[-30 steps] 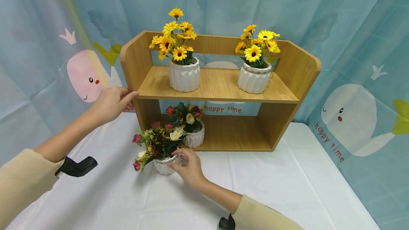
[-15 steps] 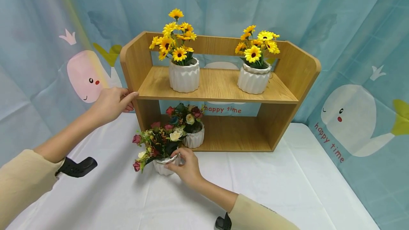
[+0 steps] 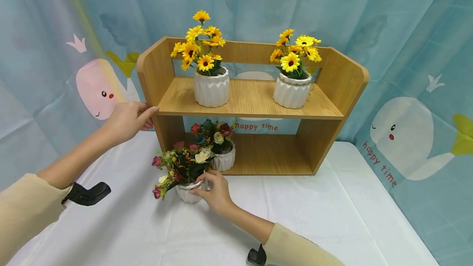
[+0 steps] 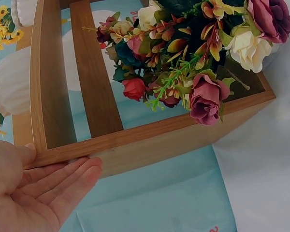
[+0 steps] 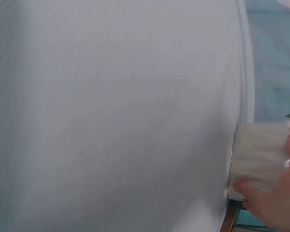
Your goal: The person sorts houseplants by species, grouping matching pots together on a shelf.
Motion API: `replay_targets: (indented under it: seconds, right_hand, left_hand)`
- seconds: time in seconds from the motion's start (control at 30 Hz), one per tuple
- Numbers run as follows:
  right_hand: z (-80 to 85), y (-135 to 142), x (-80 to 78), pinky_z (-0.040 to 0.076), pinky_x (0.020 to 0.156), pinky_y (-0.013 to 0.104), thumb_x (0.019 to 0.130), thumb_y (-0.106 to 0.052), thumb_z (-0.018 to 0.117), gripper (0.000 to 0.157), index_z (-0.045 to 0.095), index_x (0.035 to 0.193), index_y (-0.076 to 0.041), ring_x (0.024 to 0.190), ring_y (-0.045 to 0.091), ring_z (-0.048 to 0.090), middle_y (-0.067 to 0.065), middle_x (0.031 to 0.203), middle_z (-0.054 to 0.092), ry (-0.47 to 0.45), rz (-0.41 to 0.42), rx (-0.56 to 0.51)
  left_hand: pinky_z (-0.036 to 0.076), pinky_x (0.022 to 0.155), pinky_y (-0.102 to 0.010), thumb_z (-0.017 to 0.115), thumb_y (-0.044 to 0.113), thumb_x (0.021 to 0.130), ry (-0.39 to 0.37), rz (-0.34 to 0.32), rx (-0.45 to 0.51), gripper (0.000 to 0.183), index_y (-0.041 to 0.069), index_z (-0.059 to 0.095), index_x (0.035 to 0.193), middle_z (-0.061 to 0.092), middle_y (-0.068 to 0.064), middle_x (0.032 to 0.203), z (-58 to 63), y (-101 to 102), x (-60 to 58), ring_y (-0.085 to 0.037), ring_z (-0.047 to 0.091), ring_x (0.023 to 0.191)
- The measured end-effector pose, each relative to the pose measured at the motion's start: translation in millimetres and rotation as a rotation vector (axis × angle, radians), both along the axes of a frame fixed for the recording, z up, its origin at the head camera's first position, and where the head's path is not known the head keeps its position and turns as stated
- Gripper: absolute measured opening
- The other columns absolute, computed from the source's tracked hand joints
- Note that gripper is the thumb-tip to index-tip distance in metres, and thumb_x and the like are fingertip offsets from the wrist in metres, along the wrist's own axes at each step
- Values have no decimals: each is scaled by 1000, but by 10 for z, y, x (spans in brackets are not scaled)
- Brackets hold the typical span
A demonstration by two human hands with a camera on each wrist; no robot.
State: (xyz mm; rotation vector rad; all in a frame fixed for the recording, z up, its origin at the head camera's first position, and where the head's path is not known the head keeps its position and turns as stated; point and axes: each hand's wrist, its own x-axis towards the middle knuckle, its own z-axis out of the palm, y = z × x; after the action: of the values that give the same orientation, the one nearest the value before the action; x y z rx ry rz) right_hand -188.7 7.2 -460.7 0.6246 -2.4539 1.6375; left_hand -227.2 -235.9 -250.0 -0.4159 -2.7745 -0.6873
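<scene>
A two-tier wooden shelf [image 3: 240, 114] stands on the table. My left hand [image 3: 128, 121] grips its left side panel [image 4: 150, 154], thumb on the front edge and fingers along the outer face. In front of the lower tier's left end, a white ribbed flower pot [image 3: 186, 193] with artificial roses [image 3: 181, 165] rests on the white cloth. With thumb and fingers my right hand [image 3: 217, 194] holds the pot at its rim; the right wrist view shows the white pot wall [image 5: 256, 150] in that hand. Behind it, a second rose pot [image 3: 223, 160] sits on the lower tier.
Two white pots with yellow sunflowers, one at left [image 3: 212, 89] and one at right [image 3: 292, 92], stand on the upper tier. Bare lower-tier board [image 3: 273, 155] lies right of the rear rose pot. A blue patterned curtain [image 3: 251, 3] hangs behind the table.
My right hand has shifted slightly left on the pot, its thumb sliding further across the front of it. The left hand stays on the shelf panel. The pots keep their places.
</scene>
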Motion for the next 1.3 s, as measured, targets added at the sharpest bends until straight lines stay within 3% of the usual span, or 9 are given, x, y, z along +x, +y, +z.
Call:
replay_targets:
  seconds: [0.23,0.53,0.77,1.2,1.3]
  right_hand:
    - [-19,-16,1,47,96,44,75,-19,89,18,74,83,-13,112,27,58,11,116,63,12,-19,-17]
    - [88,25,62,51,91,49,77,-20,87,17,74,85,-13,106,28,59,6,111,63,0,18,18]
    - [189,85,125,53,94,41,77,-18,87,17,74,87,-12,107,19,58,3,109,64,-9,50,19]
    - [271,374,248,54,96,34,78,-19,86,17,73,87,-13,115,20,58,-3,93,66,16,134,-10]
    - [285,467,280,54,96,35,78,-18,86,16,73,87,-13,118,23,58,0,97,66,2,136,-11]
  left_hand:
    - [54,56,-22,49,27,107,-11,-3,1,44,-8,67,88,71,-14,72,-7,-3,1,-25,70,66]
    - [53,55,-20,50,27,107,-8,-4,12,44,-8,67,88,71,-14,72,-6,-4,6,-22,69,64]
    - [53,55,-21,49,27,107,-11,-8,13,44,-8,67,88,71,-14,72,1,-4,14,-23,70,65]
    - [53,56,-21,50,27,107,0,-8,5,43,-8,67,88,71,-14,72,5,-3,9,-27,70,66]
    - [53,56,-20,51,27,106,-2,-6,10,43,-8,67,89,71,-14,72,6,-5,9,-29,70,67]
